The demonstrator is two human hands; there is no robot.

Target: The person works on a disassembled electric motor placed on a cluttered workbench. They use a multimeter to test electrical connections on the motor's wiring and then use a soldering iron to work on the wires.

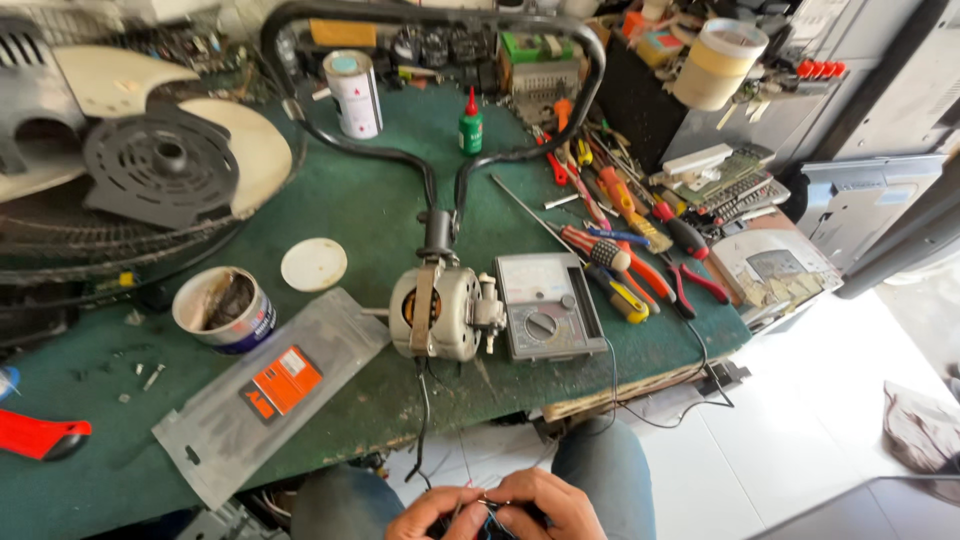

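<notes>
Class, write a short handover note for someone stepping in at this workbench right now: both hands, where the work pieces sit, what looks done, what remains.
Left hand and right hand: together over the lap, below the bench edge, pinching thin wire ends; details too small to tell.
The small cream-and-metal fan motor lies on the green bench mat, its thin black lead hanging toward the hands.
The grey analogue multimeter lies just beside the motor.
Done: motor is out on the bench.
Left: wire work in hand looks unfinished.

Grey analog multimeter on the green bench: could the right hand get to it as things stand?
Probably yes, once freed. The right hand is pinching thin wires with the left hand below the bench edge. The grey analog multimeter lies near that edge, nothing lying over it.
</notes>
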